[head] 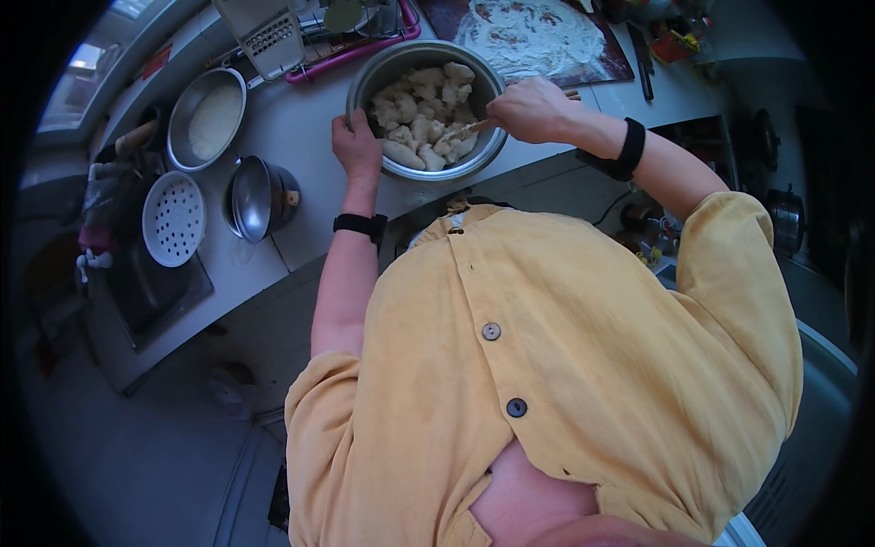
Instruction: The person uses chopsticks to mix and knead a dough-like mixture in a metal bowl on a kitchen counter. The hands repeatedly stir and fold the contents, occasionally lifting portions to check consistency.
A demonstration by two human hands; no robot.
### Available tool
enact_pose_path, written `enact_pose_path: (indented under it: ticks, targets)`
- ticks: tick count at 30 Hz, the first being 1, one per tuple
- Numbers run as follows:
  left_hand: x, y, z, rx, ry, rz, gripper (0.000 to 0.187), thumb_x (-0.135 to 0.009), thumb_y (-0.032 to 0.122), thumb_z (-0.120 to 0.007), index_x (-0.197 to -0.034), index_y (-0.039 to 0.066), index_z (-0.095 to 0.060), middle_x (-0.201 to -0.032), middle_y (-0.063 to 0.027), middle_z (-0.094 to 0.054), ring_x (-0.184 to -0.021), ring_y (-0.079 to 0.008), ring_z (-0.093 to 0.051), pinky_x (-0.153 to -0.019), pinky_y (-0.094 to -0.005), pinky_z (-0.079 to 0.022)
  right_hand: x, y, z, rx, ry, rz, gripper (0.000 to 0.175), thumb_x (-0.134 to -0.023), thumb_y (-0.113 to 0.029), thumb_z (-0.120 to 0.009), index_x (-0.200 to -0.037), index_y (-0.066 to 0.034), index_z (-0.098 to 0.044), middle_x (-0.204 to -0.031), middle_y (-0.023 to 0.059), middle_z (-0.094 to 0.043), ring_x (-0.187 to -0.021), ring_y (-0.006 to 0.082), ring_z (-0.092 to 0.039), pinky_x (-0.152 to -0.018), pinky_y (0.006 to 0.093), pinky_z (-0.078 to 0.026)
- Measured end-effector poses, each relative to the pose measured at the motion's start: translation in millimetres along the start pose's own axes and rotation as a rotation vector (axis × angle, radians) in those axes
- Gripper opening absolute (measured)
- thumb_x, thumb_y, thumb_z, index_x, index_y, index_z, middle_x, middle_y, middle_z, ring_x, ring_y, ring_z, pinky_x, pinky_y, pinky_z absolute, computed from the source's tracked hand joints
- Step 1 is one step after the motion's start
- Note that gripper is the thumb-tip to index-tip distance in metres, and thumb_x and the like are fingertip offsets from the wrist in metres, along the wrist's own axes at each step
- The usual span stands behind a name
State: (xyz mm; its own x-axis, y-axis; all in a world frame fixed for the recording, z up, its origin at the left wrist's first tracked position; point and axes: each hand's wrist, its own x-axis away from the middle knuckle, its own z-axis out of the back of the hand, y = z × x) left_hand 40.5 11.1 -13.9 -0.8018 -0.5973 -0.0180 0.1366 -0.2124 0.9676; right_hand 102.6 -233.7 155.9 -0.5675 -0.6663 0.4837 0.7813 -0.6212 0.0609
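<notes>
A deep metal bowl near the counter's front edge holds many pale, lumpy pieces of food, perhaps dough or battered pieces. My left hand grips the bowl's left rim, thumb over the edge. At the opposite rim, my right hand is closed around wooden chopsticks; their near ends reach in among the pieces and the other ends stick out behind the hand. Beyond the bowl lies a dark red board spread with white flour.
Left on the counter are a metal bowl of pale contents, a metal pot and a white perforated tray by the sink. A grater leans at a pink-edged rack. A black-handled knife lies right of the board.
</notes>
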Motion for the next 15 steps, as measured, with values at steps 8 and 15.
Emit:
enact_pose_path:
  ticks: [8,15]
  targets:
    - [1.2,5.1,0.8,-0.01,0.003,0.018,0.033,-0.094,0.029,-0.058,-0.094,-0.004,-0.058,-0.082,-0.0184,-0.064,-0.076,-0.0286,-0.061,-0.073,-0.0388,-0.048,-57.5,-57.3,-23.5,-0.088,0.046,0.1,0.014,-0.078,-0.015,-0.06,-0.08,-0.0069,-0.072,-0.081,0.0149,-0.07,-0.078,0.0318,-0.069,-0.064,0.0416,-0.054]
    - [2.7,4.2,-0.7,0.0,0.006,-0.001,0.033,-0.095,0.029,-0.056,-0.096,-0.004,-0.058,-0.085,-0.019,-0.065,-0.078,-0.03,-0.061,-0.075,-0.0396,-0.048,-93.2,-39.3,-50.0,-0.983,-0.004,-0.28,0.031,-0.087,-0.03,-0.057,-0.081,-0.0027,-0.072,-0.072,0.0122,-0.067,-0.069,0.0231,-0.065,-0.064,0.0347,-0.051]
